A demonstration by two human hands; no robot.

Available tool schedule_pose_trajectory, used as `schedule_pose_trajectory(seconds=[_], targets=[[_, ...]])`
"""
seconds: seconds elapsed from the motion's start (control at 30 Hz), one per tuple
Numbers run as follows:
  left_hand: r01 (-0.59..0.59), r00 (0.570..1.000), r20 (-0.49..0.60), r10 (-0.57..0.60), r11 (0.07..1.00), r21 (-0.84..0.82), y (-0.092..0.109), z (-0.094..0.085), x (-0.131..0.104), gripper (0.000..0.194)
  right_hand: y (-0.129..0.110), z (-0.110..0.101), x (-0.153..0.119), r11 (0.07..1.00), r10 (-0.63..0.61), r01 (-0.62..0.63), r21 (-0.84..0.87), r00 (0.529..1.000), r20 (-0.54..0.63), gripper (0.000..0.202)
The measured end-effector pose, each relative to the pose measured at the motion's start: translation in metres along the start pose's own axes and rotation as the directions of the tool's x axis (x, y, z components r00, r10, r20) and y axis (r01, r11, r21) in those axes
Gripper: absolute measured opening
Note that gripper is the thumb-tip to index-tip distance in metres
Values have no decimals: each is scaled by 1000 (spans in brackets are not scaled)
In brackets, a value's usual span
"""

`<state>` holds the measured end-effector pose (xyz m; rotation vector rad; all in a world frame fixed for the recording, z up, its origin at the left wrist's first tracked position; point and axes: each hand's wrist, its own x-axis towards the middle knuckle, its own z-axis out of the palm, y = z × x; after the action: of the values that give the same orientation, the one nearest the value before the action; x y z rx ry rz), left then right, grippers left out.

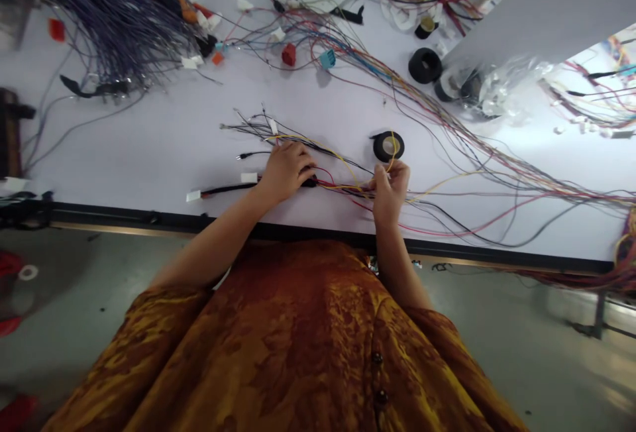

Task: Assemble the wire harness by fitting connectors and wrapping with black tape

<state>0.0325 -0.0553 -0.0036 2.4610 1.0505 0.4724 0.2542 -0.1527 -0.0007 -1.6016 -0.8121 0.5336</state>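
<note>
Thumb and fingers of my right hand (390,188) are pinched on a yellow wire (394,147), whose loop rises over a roll of black tape (382,148). My left hand (285,170) lies curled over a wire bundle (342,187), with a dark piece (309,181) showing under its fingertips. To the left of that hand a black sleeved cable (223,189) with white tags comes out. Just beyond it lie loose black wire ends (248,127) with metal terminals. What the left palm covers is hidden.
A long harness of coloured wires (432,104) crosses the table to the right. Purple wires (109,14) are heaped at the far left. Red (289,54) and blue connectors (327,58) lie behind. Another black tape roll (424,65) sits beside plastic wrap (497,91). A dark edge (477,246) borders the table.
</note>
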Motion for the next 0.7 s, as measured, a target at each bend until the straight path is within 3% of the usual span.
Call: schedule_pose_trajectory(seconds=[0.07, 0.13, 0.23, 0.3, 0.4, 0.47, 0.6, 0.7], targets=[[-14, 999, 33, 13, 1000, 17, 2, -1, 6, 12, -14, 0, -2, 963, -186, 182, -197, 983, 0, 36], [-15, 998, 65, 12, 999, 40, 7, -3, 11, 8, -28, 5, -3, 882, -313, 355, -309, 933, 177, 33], [-8, 995, 97, -4, 993, 115, 15, -5, 16, 13, -37, 23, 0, 811, -267, 486, -325, 803, 533, 30], [-32, 994, 104, 16, 987, 157, 19, -4, 17, 18, -33, 38, 5, 781, -185, 500, -374, 757, 626, 36], [-92, 994, 71, 78, 975, 204, 19, -4, 17, 18, -21, 57, 11, 742, -73, 502, -444, 720, 691, 24], [-70, 997, -7, 74, 967, 243, 14, -7, 16, 19, -14, 62, 12, 743, -50, 497, -449, 710, 702, 11], [86, 968, -249, -21, 963, 256, -8, -26, 13, 14, -4, 60, 10, 769, -209, 530, -358, 736, 644, 10], [137, 912, -408, -31, 963, 231, -26, -46, 10, 8, 0, 55, 9, 786, -313, 575, -228, 687, 656, 12]])
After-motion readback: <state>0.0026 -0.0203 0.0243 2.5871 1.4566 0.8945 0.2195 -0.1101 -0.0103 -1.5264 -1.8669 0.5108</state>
